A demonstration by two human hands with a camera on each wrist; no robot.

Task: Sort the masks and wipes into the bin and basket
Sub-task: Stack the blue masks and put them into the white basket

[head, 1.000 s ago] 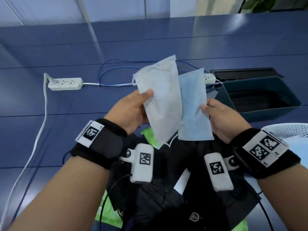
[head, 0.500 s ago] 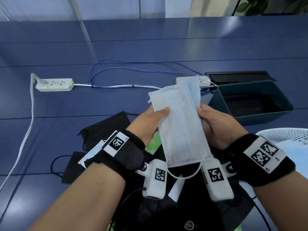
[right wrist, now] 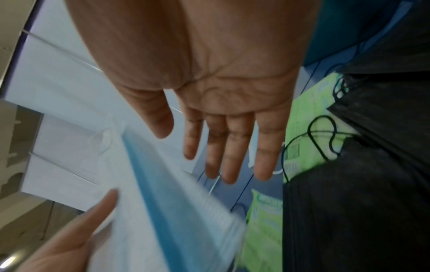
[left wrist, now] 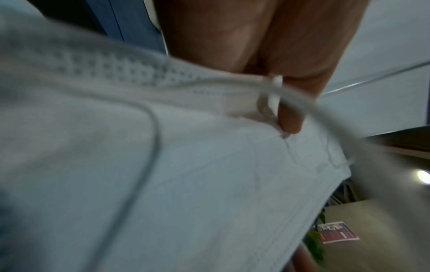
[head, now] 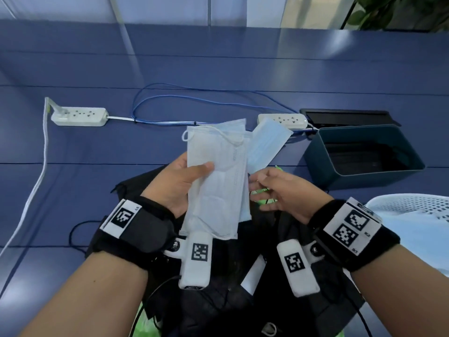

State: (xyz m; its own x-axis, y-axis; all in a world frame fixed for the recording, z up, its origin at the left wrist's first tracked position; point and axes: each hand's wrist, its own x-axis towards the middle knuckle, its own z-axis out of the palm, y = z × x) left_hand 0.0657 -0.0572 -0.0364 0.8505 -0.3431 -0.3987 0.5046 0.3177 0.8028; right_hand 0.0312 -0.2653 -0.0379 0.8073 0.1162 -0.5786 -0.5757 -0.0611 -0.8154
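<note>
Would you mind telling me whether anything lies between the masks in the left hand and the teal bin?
Only the open right hand sits partly on that line; it holds nothing. The left hand holds the masks above the table, and the bin is open-topped, with nothing visible covering it.

Black wrist straps [head: 136,229] with white square-coded tags, white tagged camera pods [head: 195,259].

Only "L5" is read, beside the fiducial tag on the left wristband [head: 123,217]; other print is too blurred.
</note>
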